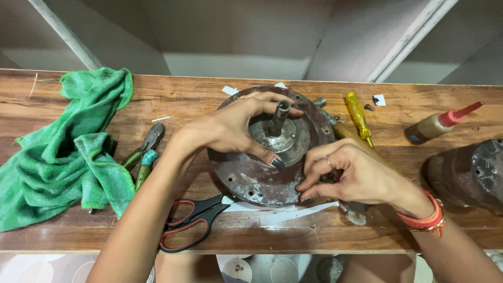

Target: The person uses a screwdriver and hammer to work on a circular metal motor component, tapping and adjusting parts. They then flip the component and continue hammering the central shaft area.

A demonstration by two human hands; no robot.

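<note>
Seen from the head camera, a person's left hand (238, 128) is curling its grip around the hub of a round rusty-brown metal disc with an upright steel shaft (270, 149), which is lying on the worn wooden surface (183, 99). The right hand (356, 175) is pinching the disc's right edge, fingers together. Red-handled black scissors (191, 222) are lying just beside a crumpled green cloth (68, 152).

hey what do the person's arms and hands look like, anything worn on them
Both forearms are bare, no sleeves or gloves. The left hand has dark polished nails. The right hand wears a thin ring on one finger, dark nail polish, and orange-red bangles with a gold edge at the wrist.
</note>
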